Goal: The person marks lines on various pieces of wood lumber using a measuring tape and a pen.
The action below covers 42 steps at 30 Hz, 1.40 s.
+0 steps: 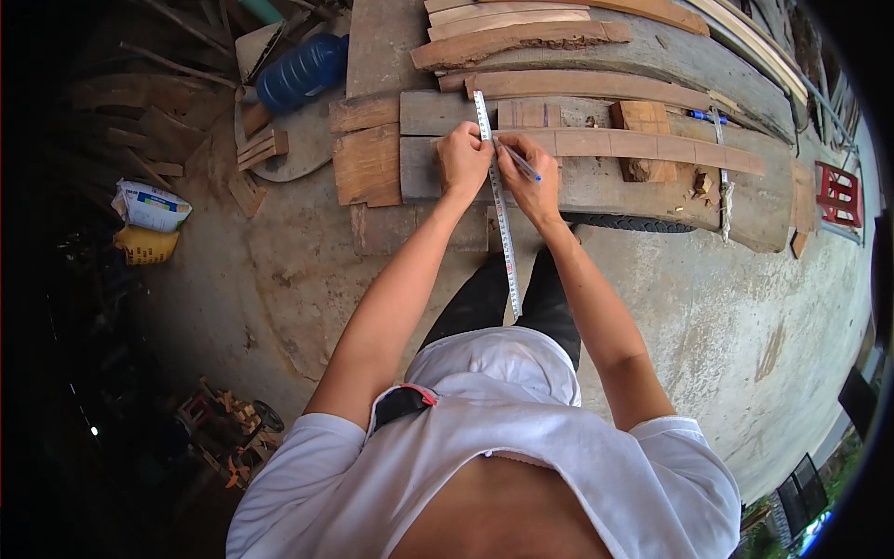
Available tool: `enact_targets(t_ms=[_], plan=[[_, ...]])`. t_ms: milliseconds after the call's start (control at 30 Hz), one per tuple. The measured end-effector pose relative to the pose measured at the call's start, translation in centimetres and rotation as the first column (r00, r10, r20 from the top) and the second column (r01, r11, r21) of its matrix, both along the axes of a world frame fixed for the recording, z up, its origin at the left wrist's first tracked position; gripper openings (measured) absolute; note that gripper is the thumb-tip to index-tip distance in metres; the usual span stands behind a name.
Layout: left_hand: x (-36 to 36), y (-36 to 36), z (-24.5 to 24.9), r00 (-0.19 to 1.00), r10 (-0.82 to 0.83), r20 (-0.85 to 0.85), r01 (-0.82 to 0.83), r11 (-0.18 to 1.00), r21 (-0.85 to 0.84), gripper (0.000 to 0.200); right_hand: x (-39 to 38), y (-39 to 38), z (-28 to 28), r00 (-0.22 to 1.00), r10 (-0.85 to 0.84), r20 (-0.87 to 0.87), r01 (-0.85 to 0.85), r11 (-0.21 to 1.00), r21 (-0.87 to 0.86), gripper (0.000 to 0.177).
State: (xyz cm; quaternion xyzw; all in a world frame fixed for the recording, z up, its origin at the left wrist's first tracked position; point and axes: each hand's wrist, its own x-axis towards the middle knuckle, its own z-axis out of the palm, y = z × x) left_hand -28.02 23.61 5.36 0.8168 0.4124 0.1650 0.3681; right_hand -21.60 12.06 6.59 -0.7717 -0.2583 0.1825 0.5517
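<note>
Step, my read: marking off the tape w/ pen. Tape measure [504,233] crosses the bench edge at approx. right angles to the long wood strip [587,143]; near part hangs toward the person's lap, far end lies over the planks.

To do it well: blade flat & square to the edge being read, no twist. Hanging length prob. wants to drag it off, so hold-down shld be firm, right next to the mark. Pen tip tight to the graduation, eye directly above to cut parallax. Short, light tick, then re-check reading before letting go.

L hand [464,163]: fingers curled in, thumb + index pinching the tape by its L edge, close to the strip's near-L end. Can't tell if its other fingers press on the wood.

R hand [535,191]: closed in a writing grip on the pen [527,168], just R of tape, by the strip. Tip contact w/ tape or wood: can't tell, fingers hide it.

Strip runs off to the R over a wood block [643,116], w/ several cross lines on its face.
</note>
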Motion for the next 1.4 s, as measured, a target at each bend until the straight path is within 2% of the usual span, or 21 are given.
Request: enact_targets(t_ms=[133, 200, 367, 467, 633, 700, 767, 800, 833, 867, 900, 933, 967, 1033, 1067, 1100, 1167, 1200, 1233, 1300, 1400], plan=[[0.1, -0.1, 0.0, 0.999, 0.005, 0.047, -0.004, 1.0, -0.013, 0.011, 0.3, -0.4, 0.1, 1.0, 0.013, 0.019, -0.012, 1.0, -0.022, 0.022], [0.0, 0.0, -0.3, 0.999, 0.014, 0.044, -0.013, 0.999, -0.033, 0.012, -0.7, -2.0, 0.1, 0.999, 0.023, -0.027, -0.023, 1.0, -0.015, 0.021], [-0.2, 0.2, -0.9, 0.999, -0.027, 0.024, 0.025, 0.997, 0.067, 0.014, -0.2, -1.6, -0.1, 0.999, 0.036, -0.018, -0.036, 0.999, -0.034, 0.023], [-0.1, 0.2, -0.6, 0.999, -0.016, 0.038, 0.014, 0.999, 0.043, 0.014, 0.5, -1.0, -0.2, 0.999, 0.052, -0.012, -0.052, 0.998, -0.026, 0.024], [-0.3, 0.4, -1.1, 0.999, -0.031, 0.022, 0.03, 0.998, 0.053, 0.014, 0.3, -4.4, 0.1, 0.982, 0.18, -0.062, -0.187, 0.975, -0.12, 0.024], [-0.3, 0.3, -1.0, 0.999, -0.027, 0.02, 0.027, 0.999, 0.04, 0.014, 0.3, -6.4, 0.4, 0.982, 0.19, 0.006, -0.188, 0.974, -0.13, 0.025], [-0.2, 0.2, -0.5, 0.998, -0.009, 0.07, 0.009, 1.0, -0.007, 0.012, 0.8, -7.8, 1.9, 0.963, 0.002, -0.27, -0.027, 0.996, -0.09, 0.026], [-0.3, 0.3, -0.4, 0.997, -0.008, 0.078, 0.01, 1.0, -0.028, 0.012, 1.5, -8.4, 1.9, 0.97, -0.038, -0.241, -0.003, 0.986, -0.166, 0.028], [-0.5, 0.4, -0.4, 0.997, -0.011, 0.077, 0.014, 0.999, -0.03, 0.012, 2.5, -9.2, 1.5, 0.97, -0.042, -0.241, 0.001, 0.986, -0.168, 0.028], [-0.7, 0.6, -0.3, 0.997, -0.004, 0.074, 0.006, 1.0, -0.027, 0.012, 3.8, -10.0, 0.8, 0.995, -0.019, 0.098, 0.04, 0.974, -0.224, 0.029], [-0.8, 0.6, -0.2, 0.997, 0.001, 0.073, 0.001, 1.0, -0.026, 0.012, 5.2, -10.9, 0.1, 0.905, 0.026, 0.425, 0.098, 0.959, -0.268, 0.03], [-1.0, 0.8, -0.4, 0.998, 0.008, 0.068, -0.006, 0.999, -0.037, 0.013, 6.5, -11.5, -0.3, 0.894, 0.067, 0.442, 0.091, 0.941, -0.326, 0.04], [-1.2, 1.1, -0.5, 0.999, 0.003, 0.052, 0.0, 0.998, -0.058, 0.014, 7.6, -11.8, -0.9, 0.892, 0.059, 0.448, 0.104, 0.938, -0.331, 0.04], [-1.5, 1.4, -0.8, 0.999, -0.037, 0.011, 0.038, 0.998, -0.057, 0.018, 9.9, -12.2, -1.0, 0.727, 0.198, 0.658, 0.101, 0.916, -0.387, 0.052], [-1.6, 1.4, -0.9, 0.998, -0.055, 0.0, 0.055, 0.997, -0.048, 0.019, 11.0, -12.1, -0.9, 0.756, 0.272, 0.596, 0.031, 0.894, -0.447, 0.062], [-1.6, 1.6, -1.3, 0.998, -0.069, -0.003, 0.068, 0.997, -0.042, 0.019, 11.9, -11.9, -1.1, 0.755, 0.269, 0.598, 0.04, 0.891, -0.452, 0.062], [-1.5, 1.5, -1.1, 0.998, -0.07, -0.006, 0.07, 0.997, -0.037, 0.018, 13.7, -11.4, -1.4, 0.711, 0.367, 0.6, -0.054, 0.879, -0.474, 0.064], [-1.5, 1.4, -1.1, 0.997, -0.076, -0.004, 0.075, 0.996, -0.039, 0.018, 14.5, -11.4, -1.5, 0.716, 0.474, 0.513, -0.142, 0.817, -0.558, 0.059], [-1.5, 1.4, -1.0, 0.998, -0.059, -0.01, 0.058, 0.997, -0.052, 0.018, 14.9, -11.7, -1.5, 0.717, 0.471, 0.513, -0.137, 0.817, -0.56, 0.059], [-0.9, 1.1, -0.8, 0.999, -0.039, -0.014, 0.038, 0.997, -0.065, 0.018, 15.9, -12.1, -1.5, 0.725, 0.528, 0.442, -0.258, 0.803, -0.537, 0.051], [0.1, 0.2, -0.5, 0.997, -0.08, 0.013, 0.081, 0.993, -0.088, 0.018, 16.7, -13.8, -1.2, 0.758, 0.475, 0.447, -0.242, 0.841, -0.483, 0.046]])
